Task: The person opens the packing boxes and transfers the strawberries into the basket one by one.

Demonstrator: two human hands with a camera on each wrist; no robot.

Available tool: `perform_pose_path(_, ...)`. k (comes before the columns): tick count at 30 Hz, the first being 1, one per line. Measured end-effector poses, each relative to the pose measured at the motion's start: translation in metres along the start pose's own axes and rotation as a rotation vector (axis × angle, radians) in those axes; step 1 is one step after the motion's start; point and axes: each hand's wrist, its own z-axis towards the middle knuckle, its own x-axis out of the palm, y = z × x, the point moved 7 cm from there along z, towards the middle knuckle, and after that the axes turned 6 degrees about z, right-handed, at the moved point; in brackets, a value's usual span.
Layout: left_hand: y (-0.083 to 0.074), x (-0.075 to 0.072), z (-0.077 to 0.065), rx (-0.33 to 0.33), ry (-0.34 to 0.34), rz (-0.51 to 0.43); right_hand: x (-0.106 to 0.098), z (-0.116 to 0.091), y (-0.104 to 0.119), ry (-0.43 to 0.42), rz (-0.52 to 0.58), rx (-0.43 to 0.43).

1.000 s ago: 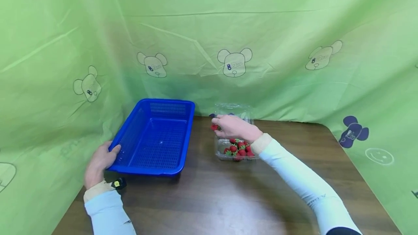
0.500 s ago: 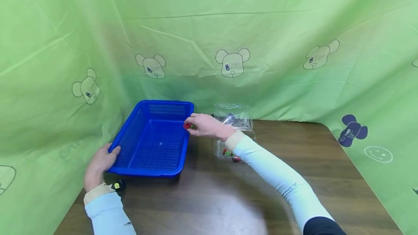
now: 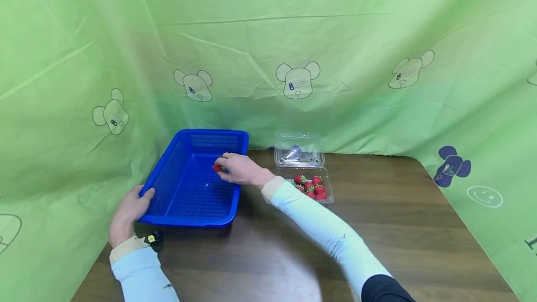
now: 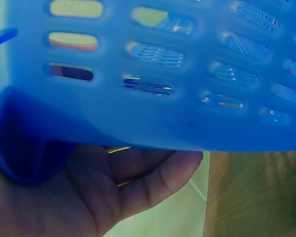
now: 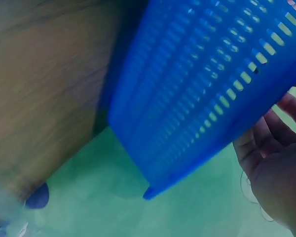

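Note:
A blue plastic basket [image 3: 237, 199] with slotted walls sits at the left of the table. Its left rim is gripped by my left hand [image 3: 131, 211], thumb over the edge; in the left wrist view that hand's fingers [image 4: 148, 190] lie under the basket. Over the right half of the basket, my right hand [image 3: 243, 170] pinches a red strawberry [image 3: 217, 168] with green leaves. From the right wrist view the right hand [image 5: 281, 168] shows beside the basket wall [image 5: 187, 98], and the strawberry is hidden there. Several strawberries [image 3: 314, 188] lie in a clear clamshell box [image 3: 330, 190].
The box's clear lid [image 3: 299, 148] stands folded back against the green curtain [image 3: 356, 120]. That curtain surrounds the brown wooden table [image 3: 398, 209] at the back and sides. A small black item with a yellow mark [image 3: 153, 238] is at my left wrist.
My right hand has carried the strawberry leftward from above the clear box, past the basket's right rim, to over its inside. The left hand keeps its hold on the basket.

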Motion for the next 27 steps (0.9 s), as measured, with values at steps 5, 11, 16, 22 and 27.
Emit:
perform_pose_path(5,0.001,0.001,-0.003,-0.011,0.005,-0.008,0.009,0.011,0.01,-0.008,0.032,-0.006)
perform_pose_path(11,0.002,0.004,-0.004,-0.015,-0.012,-0.026,0.017,0.021,0.02,0.018,0.036,-0.014)
perform_pose_path(16,0.002,0.004,-0.004,-0.016,-0.011,-0.031,0.031,0.03,0.02,0.1,0.004,0.027)
perform_pose_path(22,0.0,0.0,-0.006,0.0,-0.014,-0.031,0.051,0.036,0.022,0.232,-0.011,0.063)
perform_pose_path(27,0.001,0.002,-0.005,-0.026,0.021,-0.041,0.058,0.037,0.015,0.294,-0.025,0.132)
